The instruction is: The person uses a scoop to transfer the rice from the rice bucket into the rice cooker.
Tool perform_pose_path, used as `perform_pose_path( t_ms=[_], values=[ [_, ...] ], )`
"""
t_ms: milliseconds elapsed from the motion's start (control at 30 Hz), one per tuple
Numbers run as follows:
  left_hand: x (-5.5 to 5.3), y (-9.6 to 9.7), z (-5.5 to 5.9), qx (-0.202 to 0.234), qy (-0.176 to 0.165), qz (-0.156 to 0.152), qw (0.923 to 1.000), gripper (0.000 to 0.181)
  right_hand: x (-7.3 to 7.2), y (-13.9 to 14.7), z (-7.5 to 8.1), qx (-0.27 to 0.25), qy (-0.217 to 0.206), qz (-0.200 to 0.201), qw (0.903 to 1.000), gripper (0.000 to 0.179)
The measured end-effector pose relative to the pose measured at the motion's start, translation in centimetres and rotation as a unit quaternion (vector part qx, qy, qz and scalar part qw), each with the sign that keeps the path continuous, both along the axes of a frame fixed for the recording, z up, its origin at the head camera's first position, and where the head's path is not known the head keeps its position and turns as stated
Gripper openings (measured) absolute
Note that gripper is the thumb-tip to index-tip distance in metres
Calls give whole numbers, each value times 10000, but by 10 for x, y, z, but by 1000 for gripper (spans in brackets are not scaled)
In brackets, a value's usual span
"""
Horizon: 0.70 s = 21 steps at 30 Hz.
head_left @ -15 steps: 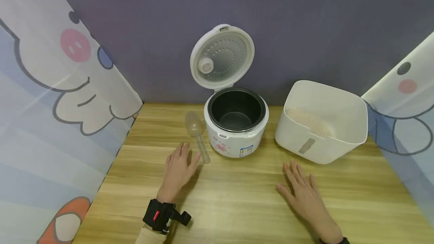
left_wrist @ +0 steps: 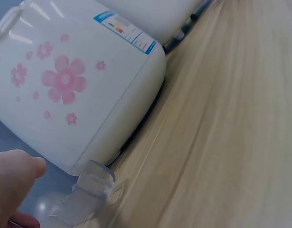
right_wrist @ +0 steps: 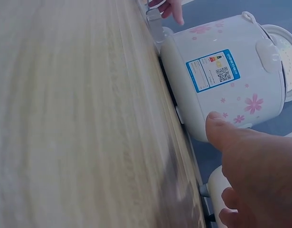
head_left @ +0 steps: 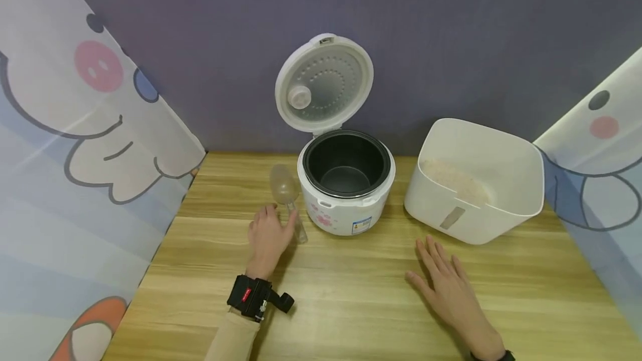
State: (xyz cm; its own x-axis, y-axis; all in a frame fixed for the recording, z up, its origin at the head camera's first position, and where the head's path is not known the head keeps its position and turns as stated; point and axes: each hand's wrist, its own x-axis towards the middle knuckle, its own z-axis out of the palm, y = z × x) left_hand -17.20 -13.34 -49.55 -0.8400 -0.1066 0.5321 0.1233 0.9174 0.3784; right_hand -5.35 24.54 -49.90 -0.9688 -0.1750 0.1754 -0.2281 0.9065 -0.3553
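A clear plastic spoon (head_left: 283, 184) lies on the table, left of a white rice cooker (head_left: 346, 208) with pink flowers. My left hand (head_left: 268, 237) reaches over the spoon's handle; in the left wrist view its thumb (left_wrist: 15, 173) stands apart from the handle, its other fingers mostly out of sight. The cooker's lid (head_left: 328, 79) is raised and its dark inner pot (head_left: 346, 181) holds nothing that I can see. My right hand (head_left: 448, 288) lies with straight, spread fingers in front of a white bin (head_left: 471, 222), which contains rice (head_left: 453, 181).
The wooden table (head_left: 351, 305) runs back to a grey wall panel (head_left: 451, 43). Cartoon-printed sheets flank it, the left one (head_left: 75, 194) along its left edge and the right one (head_left: 607, 183) beside the bin.
My left hand has moved forward and slightly right, closer over the spoon's handle. The right hand has hardly moved, and the view has shifted slightly.
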Motion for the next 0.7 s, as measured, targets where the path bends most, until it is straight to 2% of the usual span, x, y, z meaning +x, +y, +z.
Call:
perform_pose_path(
  t_ms=[67, 267, 533, 700],
  values=[
    [-3, 2, 0, 29, -84, 94, 9999, 61, 0, 0, -1, -9, 22, 30, 10000, 76],
    [-12, 8, 3, 59, -1043, 277, 9941, 69, -3, 1, -2, 13, 41, 92, 9999, 75],
    [-18, 17, 2, -359, -1010, 476, 9931, 60, -9, 0, -1, 118, 176, 232, 9995, 74],
    [-19, 19, 0, -375, -1267, 594, 9894, 58, -9, -3, -2, 132, 90, 282, 9995, 75]
  ],
)
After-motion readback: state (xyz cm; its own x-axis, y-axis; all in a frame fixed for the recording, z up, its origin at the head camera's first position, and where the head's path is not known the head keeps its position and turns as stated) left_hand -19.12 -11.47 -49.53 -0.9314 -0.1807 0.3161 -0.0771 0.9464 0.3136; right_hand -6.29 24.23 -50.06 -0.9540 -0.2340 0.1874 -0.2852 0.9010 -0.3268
